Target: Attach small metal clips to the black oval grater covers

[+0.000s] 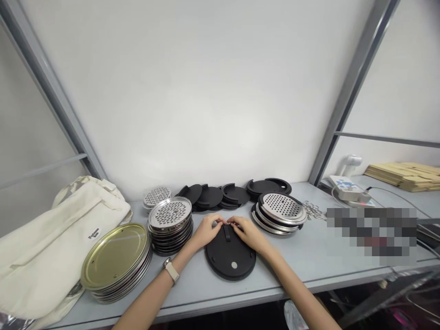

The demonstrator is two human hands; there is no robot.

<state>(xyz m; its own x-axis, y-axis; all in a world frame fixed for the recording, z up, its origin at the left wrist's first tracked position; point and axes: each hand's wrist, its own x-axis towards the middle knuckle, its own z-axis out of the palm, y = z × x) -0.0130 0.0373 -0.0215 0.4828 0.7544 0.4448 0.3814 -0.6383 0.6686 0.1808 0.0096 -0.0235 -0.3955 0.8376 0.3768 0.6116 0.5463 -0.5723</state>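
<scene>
A black oval plate (220,261) lies on the grey table in front of me. It has a short raised strip near its far end and a pale round dot near its close end. My left hand (210,229) is closed at the far end of the plate, fingertips pinched beside the strip. From the other side, my right hand (246,233) pinches at the same spot. Between the fingertips a small metal piece (227,223) glints, mostly hidden by the fingers. A watch is on my left wrist.
Left of the plate stand a stack of perforated metal discs (171,213), a stack of gold-topped lids (117,252) and a cream cloth bag (62,243). Black trays (210,197) line the wall. Perforated plates (280,206) and wire pieces (312,211) lie right.
</scene>
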